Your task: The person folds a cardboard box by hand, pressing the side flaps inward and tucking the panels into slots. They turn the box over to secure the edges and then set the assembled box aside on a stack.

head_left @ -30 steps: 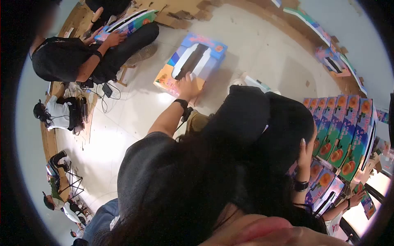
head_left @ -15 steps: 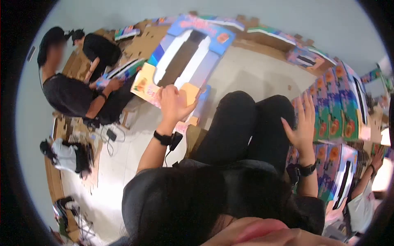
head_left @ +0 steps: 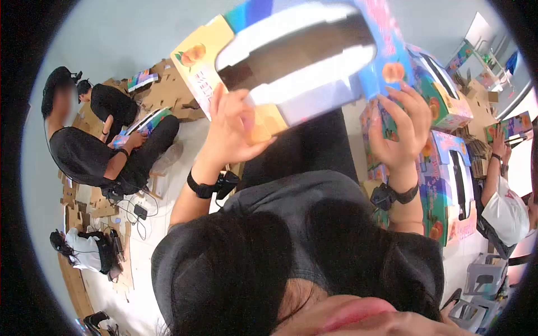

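Observation:
My left hand (head_left: 232, 120) is closed on the yellow end of a printed cardboard carton (head_left: 314, 109), which has peach pictures and a large oval opening in its face. Its fingers lie over the near face, with the thumb along the lower edge. The carton is raised and tilted in front of me, and brown cardboard shows through the opening. My right hand (head_left: 400, 131) is at the carton's blue end, fingers apart and bent, fingertips meeting the lower corner. No firm grip by that hand is visible. A strapped device sits on each wrist.
Similar printed cartons (head_left: 445, 185) are stacked at my right. A co-worker in black (head_left: 84, 151) sits at the left holding a carton, with another person behind. At the far right, a person in white (head_left: 507, 215) works. Cables (head_left: 140, 211) lie on the floor.
My left hand has lifted the carton and swung it to the right, closer to me. My right hand has risen from beside my knee to the carton's blue end.

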The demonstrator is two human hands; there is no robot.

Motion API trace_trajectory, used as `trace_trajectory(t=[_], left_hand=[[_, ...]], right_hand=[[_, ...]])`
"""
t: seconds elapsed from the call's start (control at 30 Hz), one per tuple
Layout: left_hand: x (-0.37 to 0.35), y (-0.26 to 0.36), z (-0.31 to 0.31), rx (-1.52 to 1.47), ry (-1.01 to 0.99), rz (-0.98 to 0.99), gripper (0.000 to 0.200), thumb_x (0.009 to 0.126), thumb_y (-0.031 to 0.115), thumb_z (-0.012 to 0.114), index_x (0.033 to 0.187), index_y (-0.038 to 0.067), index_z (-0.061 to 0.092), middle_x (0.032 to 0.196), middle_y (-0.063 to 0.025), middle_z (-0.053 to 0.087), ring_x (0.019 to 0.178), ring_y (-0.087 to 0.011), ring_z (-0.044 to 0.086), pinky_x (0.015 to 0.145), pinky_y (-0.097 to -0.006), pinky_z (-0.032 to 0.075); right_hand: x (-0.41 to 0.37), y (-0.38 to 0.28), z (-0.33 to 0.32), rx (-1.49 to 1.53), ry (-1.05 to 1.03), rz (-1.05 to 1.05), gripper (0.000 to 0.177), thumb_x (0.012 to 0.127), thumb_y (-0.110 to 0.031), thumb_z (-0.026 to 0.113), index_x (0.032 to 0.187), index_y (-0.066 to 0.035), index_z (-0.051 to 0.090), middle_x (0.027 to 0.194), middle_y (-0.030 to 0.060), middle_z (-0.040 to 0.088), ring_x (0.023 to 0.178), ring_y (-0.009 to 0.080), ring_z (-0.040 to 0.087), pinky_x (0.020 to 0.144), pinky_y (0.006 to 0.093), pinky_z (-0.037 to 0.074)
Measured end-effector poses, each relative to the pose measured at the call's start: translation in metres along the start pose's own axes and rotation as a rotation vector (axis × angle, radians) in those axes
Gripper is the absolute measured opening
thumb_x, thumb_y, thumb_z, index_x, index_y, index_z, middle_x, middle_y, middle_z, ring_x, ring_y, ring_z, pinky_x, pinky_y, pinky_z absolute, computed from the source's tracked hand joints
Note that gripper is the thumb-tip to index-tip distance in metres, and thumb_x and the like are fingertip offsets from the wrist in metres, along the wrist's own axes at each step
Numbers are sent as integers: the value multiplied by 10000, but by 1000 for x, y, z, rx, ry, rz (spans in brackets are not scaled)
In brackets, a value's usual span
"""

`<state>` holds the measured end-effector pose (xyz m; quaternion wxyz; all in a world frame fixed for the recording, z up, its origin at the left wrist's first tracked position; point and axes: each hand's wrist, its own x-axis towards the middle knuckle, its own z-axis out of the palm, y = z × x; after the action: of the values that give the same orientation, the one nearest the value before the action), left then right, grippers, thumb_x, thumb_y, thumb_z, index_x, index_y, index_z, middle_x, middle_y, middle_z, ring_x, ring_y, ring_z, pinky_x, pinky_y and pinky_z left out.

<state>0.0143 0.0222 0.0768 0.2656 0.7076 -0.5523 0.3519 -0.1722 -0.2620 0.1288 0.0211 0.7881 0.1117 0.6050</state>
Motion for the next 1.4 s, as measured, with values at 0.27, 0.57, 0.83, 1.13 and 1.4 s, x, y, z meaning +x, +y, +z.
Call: trace_trajectory(t=[0.27,0.57,0.83,1.13,1.4], left_hand=[[-23,-13,12,-76,-234,-43,618,611,384,897,1005,113,505,1234,-200,544,1188,-396,539,1196,-641,116],[-28,-23,8,-41,-283,-64,634,582,469,911,952,107,545,1192,-184,602,1174,-370,582,1200,-657,119],[-17,6,11,109,-220,-66,857,624,605,871,1253,124,543,1393,-167,536,1382,-348,456,1211,-594,132],[-4,24,38,44,-225,-4,688,748,447,814,1316,114,613,1137,-90,654,1013,-289,630,858,-418,458],[-14,16,43,65,-114,123,581,754,368,822,1266,140,667,998,-13,659,852,-207,622,754,-359,452]], right_hand=[[-63,24,56,121,-416,33,619,839,-367,746,1376,-112,571,1470,177,486,1387,396,426,1139,515,339],[-37,25,66,129,-440,38,752,844,-529,685,1451,-118,518,1546,186,419,1454,375,358,1192,519,259],[-55,16,74,163,-421,3,593,806,-455,738,1241,-58,663,951,82,593,887,266,568,783,394,448],[-70,8,76,179,-322,16,594,733,-382,800,1244,-99,694,851,28,568,760,224,535,662,369,396],[-56,-1,51,152,-149,-32,484,744,-310,817,1175,-112,719,1065,59,664,1028,265,627,895,395,491]])
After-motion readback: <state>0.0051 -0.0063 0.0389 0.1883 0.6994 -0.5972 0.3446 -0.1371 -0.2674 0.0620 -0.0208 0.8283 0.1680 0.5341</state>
